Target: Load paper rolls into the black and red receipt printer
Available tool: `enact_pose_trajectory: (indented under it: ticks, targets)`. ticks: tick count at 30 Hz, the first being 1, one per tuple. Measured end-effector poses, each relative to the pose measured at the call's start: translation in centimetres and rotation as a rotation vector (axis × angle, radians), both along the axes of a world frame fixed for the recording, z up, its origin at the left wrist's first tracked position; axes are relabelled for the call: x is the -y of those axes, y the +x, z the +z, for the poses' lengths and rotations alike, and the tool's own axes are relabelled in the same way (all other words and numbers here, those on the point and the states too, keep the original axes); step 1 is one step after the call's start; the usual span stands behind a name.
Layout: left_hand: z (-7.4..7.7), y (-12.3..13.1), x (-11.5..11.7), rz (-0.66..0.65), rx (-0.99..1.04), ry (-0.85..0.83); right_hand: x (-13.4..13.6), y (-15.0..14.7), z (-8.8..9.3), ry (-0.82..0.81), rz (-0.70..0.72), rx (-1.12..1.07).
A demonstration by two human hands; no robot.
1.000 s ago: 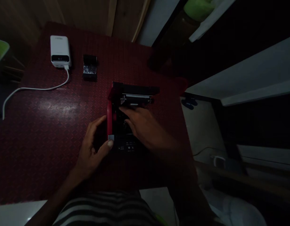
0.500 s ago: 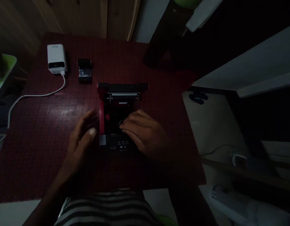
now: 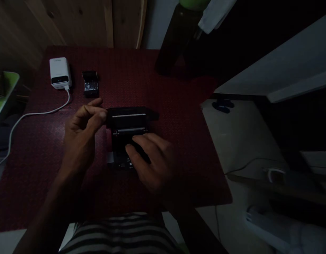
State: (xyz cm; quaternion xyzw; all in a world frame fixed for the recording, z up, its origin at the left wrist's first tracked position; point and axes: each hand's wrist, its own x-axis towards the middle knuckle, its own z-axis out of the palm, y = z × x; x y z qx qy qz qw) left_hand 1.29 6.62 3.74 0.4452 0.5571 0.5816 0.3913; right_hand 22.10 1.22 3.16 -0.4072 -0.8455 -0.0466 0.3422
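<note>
Red-and-black device (image 3: 119,143) is sitting mid-bench (image 3: 184,148), its black lid (image 3: 128,121) standing raised. Left hand (image 3: 82,128) is bringing thumb and fingertips close together at the lid's left edge; can't tell if that grip is pinching it. Right hand (image 3: 153,160) is hanging over the device's front, grip partway open, nothing visible between thumb and fingers; contact unclear. Small black cartridge (image 3: 90,84) is lying behind the left hand, near a white power bank (image 3: 60,72) that's trailing a white cable (image 3: 42,113).
</note>
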Motion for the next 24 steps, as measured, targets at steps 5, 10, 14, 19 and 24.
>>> enact_pose_trajectory:
  ticks: [5,10,14,19,24]
  targets:
    - [-1.6,-0.3,3.5,-0.051,0.06,-0.166,1.0,0.3,-0.2,-0.029,-0.041,0.016]
    - [-2.3,-0.1,5.4,-0.152,0.094,-0.28,1.1,0.1,-0.9,-0.08,-0.022,-0.017]
    - [-2.1,-0.1,5.6,-0.175,0.078,-0.264,1.2,-0.1,-0.6,-0.133,-0.036,-0.024]
    - [-2.4,-0.1,5.4,-0.168,0.064,-0.255,1.2,-0.4,-0.4,-0.159,-0.047,-0.051]
    - [-2.5,0.0,6.5,-0.102,0.176,-0.295,1.4,0.1,-0.9,-0.148,-0.022,-0.14]
